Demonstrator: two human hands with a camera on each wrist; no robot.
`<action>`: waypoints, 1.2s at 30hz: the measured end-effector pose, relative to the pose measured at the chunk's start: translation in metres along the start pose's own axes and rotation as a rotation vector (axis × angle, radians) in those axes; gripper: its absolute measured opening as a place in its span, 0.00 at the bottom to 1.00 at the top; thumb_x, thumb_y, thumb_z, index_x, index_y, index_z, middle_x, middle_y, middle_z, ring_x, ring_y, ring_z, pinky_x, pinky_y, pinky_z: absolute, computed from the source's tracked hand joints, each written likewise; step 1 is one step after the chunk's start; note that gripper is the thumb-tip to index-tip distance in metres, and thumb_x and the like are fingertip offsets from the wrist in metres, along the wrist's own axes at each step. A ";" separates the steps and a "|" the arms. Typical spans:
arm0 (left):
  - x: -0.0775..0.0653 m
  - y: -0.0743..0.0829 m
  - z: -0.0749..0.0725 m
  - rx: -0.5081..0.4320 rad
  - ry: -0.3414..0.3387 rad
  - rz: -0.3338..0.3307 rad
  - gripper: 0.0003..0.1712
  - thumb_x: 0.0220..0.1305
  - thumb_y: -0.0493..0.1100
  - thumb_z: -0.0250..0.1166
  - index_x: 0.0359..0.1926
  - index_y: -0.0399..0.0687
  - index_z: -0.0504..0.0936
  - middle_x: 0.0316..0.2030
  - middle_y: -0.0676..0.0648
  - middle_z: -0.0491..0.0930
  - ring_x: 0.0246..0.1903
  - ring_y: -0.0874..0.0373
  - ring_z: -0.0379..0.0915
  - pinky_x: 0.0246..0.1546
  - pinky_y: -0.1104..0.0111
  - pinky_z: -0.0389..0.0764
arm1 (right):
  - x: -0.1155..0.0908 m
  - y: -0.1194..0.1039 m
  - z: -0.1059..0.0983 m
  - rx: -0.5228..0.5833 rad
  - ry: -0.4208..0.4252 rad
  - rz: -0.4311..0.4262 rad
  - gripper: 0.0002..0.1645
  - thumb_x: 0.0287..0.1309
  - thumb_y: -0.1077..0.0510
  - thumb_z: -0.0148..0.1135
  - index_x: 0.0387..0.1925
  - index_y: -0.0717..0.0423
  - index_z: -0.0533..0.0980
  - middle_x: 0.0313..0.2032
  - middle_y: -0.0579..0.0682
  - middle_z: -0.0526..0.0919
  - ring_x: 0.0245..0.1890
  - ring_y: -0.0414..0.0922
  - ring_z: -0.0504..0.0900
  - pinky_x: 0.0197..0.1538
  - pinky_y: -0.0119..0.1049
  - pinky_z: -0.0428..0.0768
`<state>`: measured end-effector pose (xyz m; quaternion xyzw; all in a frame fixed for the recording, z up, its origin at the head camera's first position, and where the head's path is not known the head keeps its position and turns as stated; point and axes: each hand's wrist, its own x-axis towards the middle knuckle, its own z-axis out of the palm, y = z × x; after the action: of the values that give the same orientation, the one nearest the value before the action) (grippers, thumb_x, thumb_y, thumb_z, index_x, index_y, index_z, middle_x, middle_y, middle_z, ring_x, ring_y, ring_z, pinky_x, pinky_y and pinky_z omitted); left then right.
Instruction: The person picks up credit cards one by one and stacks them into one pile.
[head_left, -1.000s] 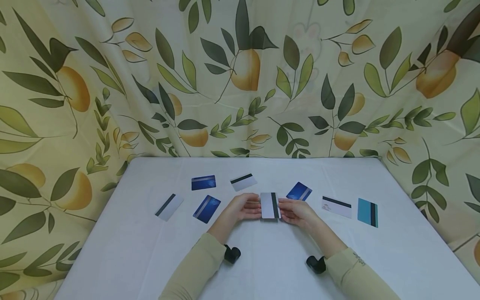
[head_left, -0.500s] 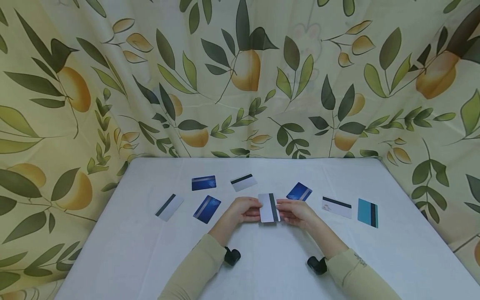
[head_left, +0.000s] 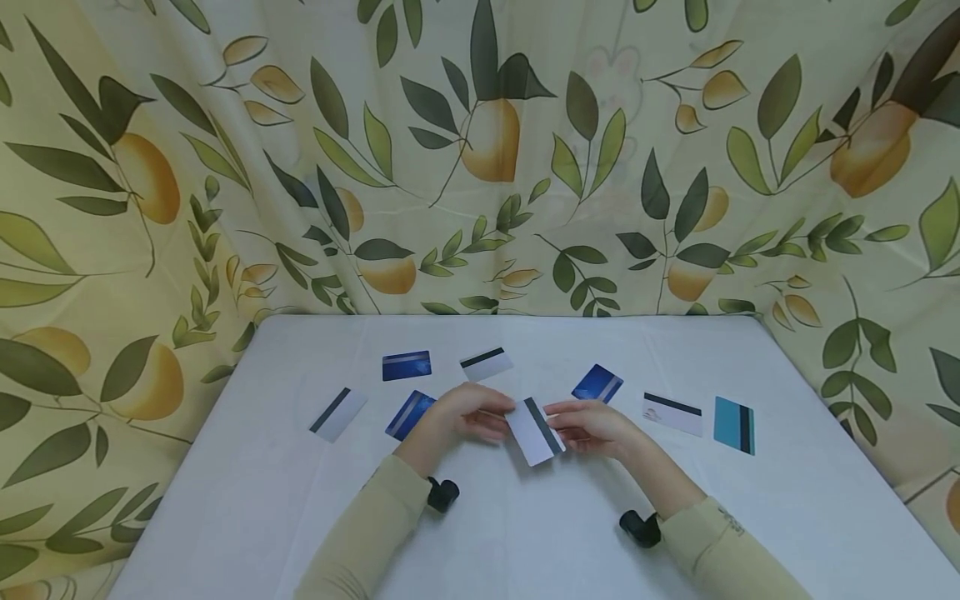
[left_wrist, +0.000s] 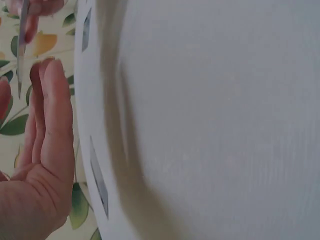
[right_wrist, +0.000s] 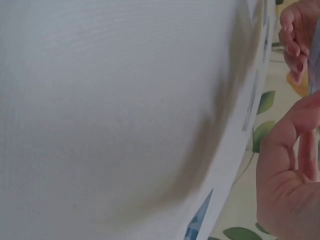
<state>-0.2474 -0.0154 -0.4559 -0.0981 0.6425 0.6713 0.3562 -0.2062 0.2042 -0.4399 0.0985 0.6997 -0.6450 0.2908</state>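
Note:
In the head view a white card (head_left: 528, 433) with a dark stripe is tilted above the middle of the table. My right hand (head_left: 592, 427) pinches it by its right edge; the right wrist view shows the thumb and fingers of this hand (right_wrist: 287, 160) at the card (right_wrist: 315, 62). Left of the card is my left hand (head_left: 468, 414). Its fingers (left_wrist: 56, 110) extend fairly straight in the left wrist view, with a gap between them and the card (left_wrist: 22, 45). Under the left wrist lies a partly covered blue card (head_left: 408, 414).
Other cards lie on the white table (head_left: 247, 500): a blue card (head_left: 407, 365), striped white cards (head_left: 339, 414) (head_left: 487, 364), a blue card (head_left: 597, 383) behind the right hand, a white card (head_left: 672, 414) and a teal card (head_left: 731, 425). A patterned curtain (head_left: 450, 217) hangs behind.
The held card has turned, its lower end swinging to the right, and come slightly nearer. My left hand has let go of it and shifted left, partly covering a blue card.

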 end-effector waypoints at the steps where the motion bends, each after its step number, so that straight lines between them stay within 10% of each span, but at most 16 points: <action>1: -0.001 0.001 -0.002 0.039 -0.011 -0.007 0.13 0.49 0.36 0.68 0.38 0.38 0.82 0.32 0.42 0.82 0.30 0.50 0.81 0.33 0.59 0.82 | 0.000 0.000 0.000 -0.012 -0.027 -0.004 0.21 0.56 0.63 0.57 0.52 0.63 0.72 0.27 0.46 0.82 0.23 0.37 0.76 0.25 0.24 0.74; 8: -0.006 0.003 -0.010 0.252 -0.135 -0.022 0.11 0.51 0.35 0.67 0.36 0.36 0.81 0.28 0.41 0.82 0.24 0.54 0.80 0.29 0.64 0.83 | -0.001 0.002 0.002 -0.077 -0.120 -0.011 0.18 0.56 0.63 0.57 0.49 0.63 0.75 0.26 0.47 0.82 0.21 0.36 0.75 0.24 0.23 0.73; 18: -0.008 -0.004 -0.011 0.284 -0.188 -0.023 0.06 0.52 0.34 0.65 0.33 0.36 0.80 0.22 0.43 0.81 0.20 0.58 0.79 0.21 0.70 0.81 | 0.000 0.003 0.002 -0.083 -0.160 0.018 0.16 0.55 0.62 0.59 0.47 0.61 0.77 0.27 0.47 0.82 0.22 0.37 0.74 0.24 0.23 0.73; 29: -0.008 -0.014 -0.007 0.102 0.029 0.043 0.12 0.51 0.35 0.66 0.39 0.35 0.80 0.23 0.44 0.82 0.19 0.60 0.79 0.20 0.72 0.80 | -0.007 0.007 -0.001 0.142 0.164 -0.025 0.31 0.55 0.48 0.61 0.56 0.60 0.69 0.37 0.49 0.82 0.30 0.39 0.81 0.32 0.27 0.80; 36: -0.012 -0.018 -0.003 -0.040 0.181 0.112 0.14 0.52 0.35 0.66 0.42 0.34 0.80 0.27 0.42 0.83 0.21 0.59 0.80 0.25 0.68 0.82 | -0.011 0.013 0.003 0.288 0.134 -0.017 0.23 0.59 0.51 0.57 0.53 0.58 0.71 0.33 0.49 0.83 0.32 0.42 0.84 0.34 0.29 0.81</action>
<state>-0.2284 -0.0238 -0.4635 -0.1293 0.6629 0.6914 0.2565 -0.1897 0.2063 -0.4449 0.1760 0.6185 -0.7332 0.2211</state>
